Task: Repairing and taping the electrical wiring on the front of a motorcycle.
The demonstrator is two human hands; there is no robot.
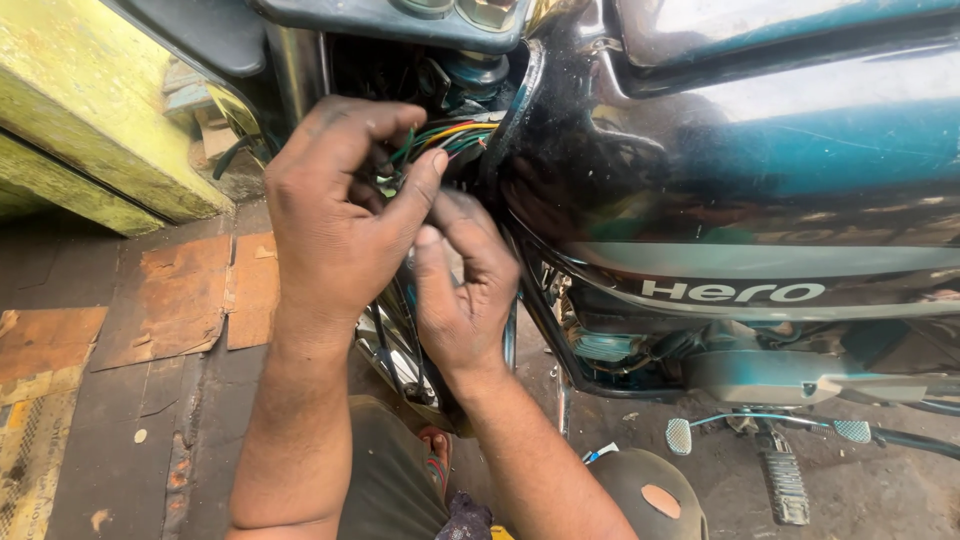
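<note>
A bundle of coloured wires [452,133], green, orange, yellow and red, comes out from behind the front of a dark teal motorcycle fuel tank [760,130]. My left hand [335,205] is up at the bundle, its fingers pinched on the wires near the steering head. Just below it, my right hand [462,285] has its fingers curled against the same wiring, under the left thumb. What the right fingers grip is hidden behind the left hand.
The motorcycle's engine [640,350], footpeg [785,485] and brake pedal [678,436] lie at lower right. A yellow-green wall ledge [90,130] stands at upper left. Flattened cardboard [185,300] covers the dirty floor on the left. My knee [650,495] and sandalled foot [437,455] are below.
</note>
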